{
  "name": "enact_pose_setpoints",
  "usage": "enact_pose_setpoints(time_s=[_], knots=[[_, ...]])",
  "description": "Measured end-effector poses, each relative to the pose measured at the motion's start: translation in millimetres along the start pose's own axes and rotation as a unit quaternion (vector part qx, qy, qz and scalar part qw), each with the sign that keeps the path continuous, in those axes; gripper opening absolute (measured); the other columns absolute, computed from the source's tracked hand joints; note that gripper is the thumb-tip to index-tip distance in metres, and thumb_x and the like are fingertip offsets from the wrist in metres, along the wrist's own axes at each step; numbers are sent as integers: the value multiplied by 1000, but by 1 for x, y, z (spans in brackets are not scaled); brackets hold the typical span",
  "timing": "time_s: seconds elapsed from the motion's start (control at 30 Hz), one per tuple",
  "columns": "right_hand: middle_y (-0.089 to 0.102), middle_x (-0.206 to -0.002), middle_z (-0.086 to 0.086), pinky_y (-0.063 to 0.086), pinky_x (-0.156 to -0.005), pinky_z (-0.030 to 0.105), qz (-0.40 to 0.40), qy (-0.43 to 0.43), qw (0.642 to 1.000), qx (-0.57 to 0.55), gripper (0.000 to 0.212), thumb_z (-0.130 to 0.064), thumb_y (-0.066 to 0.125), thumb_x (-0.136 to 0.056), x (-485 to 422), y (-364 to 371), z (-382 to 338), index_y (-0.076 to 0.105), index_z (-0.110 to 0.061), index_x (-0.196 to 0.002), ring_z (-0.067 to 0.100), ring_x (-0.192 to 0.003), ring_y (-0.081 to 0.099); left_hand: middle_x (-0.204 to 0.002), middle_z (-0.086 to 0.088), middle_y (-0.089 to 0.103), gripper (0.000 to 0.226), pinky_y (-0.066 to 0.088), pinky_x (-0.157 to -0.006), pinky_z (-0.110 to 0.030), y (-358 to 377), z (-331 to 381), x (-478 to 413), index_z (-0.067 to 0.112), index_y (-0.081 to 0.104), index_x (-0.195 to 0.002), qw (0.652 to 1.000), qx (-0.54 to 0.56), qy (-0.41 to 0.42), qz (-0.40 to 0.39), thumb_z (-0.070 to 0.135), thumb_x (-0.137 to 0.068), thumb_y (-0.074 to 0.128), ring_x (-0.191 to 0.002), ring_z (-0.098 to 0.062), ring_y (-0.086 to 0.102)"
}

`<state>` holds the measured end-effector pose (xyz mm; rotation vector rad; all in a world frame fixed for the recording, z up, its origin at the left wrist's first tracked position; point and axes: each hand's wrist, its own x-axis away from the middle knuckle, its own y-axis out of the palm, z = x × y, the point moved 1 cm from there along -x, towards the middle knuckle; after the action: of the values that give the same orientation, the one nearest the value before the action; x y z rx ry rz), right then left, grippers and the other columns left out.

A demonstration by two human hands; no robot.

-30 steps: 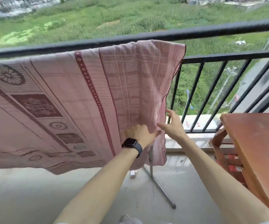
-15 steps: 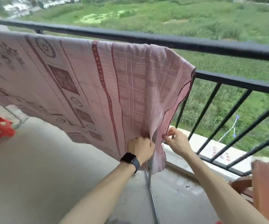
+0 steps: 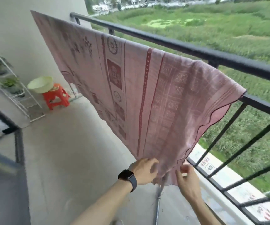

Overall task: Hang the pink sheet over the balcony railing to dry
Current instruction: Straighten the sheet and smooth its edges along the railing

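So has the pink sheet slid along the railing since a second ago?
No. The pink sheet has its right end where the lower rail of the railing comes out from behind it, same as before.

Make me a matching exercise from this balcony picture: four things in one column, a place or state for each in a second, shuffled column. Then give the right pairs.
Things
1. pink sheet
2. pale bowl
3. watch
4. left hand

Places or states
A. on the left wrist
B. draped over the black railing
C. gripping the sheet's lower edge
D. on the orange stool

Pairs: 1-B, 2-D, 3-A, 4-C
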<state>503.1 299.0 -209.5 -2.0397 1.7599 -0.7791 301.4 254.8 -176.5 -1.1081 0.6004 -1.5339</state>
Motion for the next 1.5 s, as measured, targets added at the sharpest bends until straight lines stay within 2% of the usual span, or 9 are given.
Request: enact_pose_setpoints(time_s=[0.1, 0.17, 0.27, 0.4, 0.57, 0.93, 1.1, 1.2, 1.5], knots=[[73, -92, -7, 54, -77, 33, -123, -43, 990, 56, 5, -26, 65, -92, 23, 33, -9, 61, -29, -90, 12, -83, 69, -140, 1, 53, 47, 43, -100, -35, 2, -55, 15, 33, 42, -141, 998, -12, -68, -6, 41, -94, 45, -127, -24, 49], [72, -104, -5, 48, -80, 27, -184, -97, 973, 101, 11, -23, 64, -93, 32, 60, -31, 68, -28, -102, 14, -97, 68, -140, -2, 52, 48, 43, -101, -38, -2, -93, 25, 32, 41, -141, 994, -22, -111, 1, 40, -94, 45, -128, -25, 47], [69, -120, -5, 45, -87, 28, -213, -195, 945, 155, 24, -24, 62, -93, 32, 102, -82, 70, -24, -115, 20, -112, 61, -138, -2, 54, 49, 45, -97, -38, -17, -151, 40, 33, 43, -140, 986, -8, -166, 25, 41, -92, 45, -125, -26, 50], [67, -121, -10, 50, -87, 34, -225, -308, 905, 191, 25, -31, 55, -97, 20, 167, -166, 69, -27, -117, 19, -118, 55, -133, -2, 59, 47, 46, -97, -40, -61, -233, 56, 32, 49, -137, 973, -8, -208, 102, 38, -91, 49, -121, -27, 54], [65, -131, -13, 43, -103, 33, -181, -421, 859, 226, 28, -37, 50, -101, -7, 268, -280, 71, -29, -119, 14, -130, 51, -131, 5, 61, 43, 34, -100, -35, -148, -353, 87, 35, 56, -131, 942, -73, -246, 215, 37, -89, 50, -128, -22, 47], [67, -130, -8, 47, -100, 42, -68, -511, 839, 173, 28, -34, 62, -96, -73, 438, -564, 72, -27, -121, 24, -131, 52, -133, 9, 60, 41, 35, -103, -36, -422, -575, 102, 35, 57, -133, 889, -137, -262, 351, 40, -93, 51, -128, -18, 48], [74, -114, -10, 54, -89, 43, -24, -523, 840, 141, 21, -22, 72, -90, -128, 502, -648, 76, -25, -110, 27, -119, 60, -133, 11, 60, 40, 39, -101, -35, -512, -652, 54, 37, 57, -131, 882, -156, -255, 365, 40, -92, 50, -124, -18, 51], [76, -98, -8, 54, -80, 38, 9, -560, 816, 143, 15, -14, 78, -83, -172, 555, -707, 78, -21, -96, 29, -105, 66, -130, 9, 63, 40, 41, -98, -36, -570, -710, 13, 37, 58, -130, 878, -157, -253, 375, 40, -91, 50, -120, -20, 54], [73, -115, -13, 52, -87, 43, -18, -565, 810, 155, 23, -22, 73, -88, -314, 716, -891, 75, -30, -110, 30, -119, 61, -124, 8, 66, 41, 43, -95, -36, -739, -893, -80, 37, 57, -132, 863, -152, -264, 403, 41, -92, 49, -116, -21, 57]])
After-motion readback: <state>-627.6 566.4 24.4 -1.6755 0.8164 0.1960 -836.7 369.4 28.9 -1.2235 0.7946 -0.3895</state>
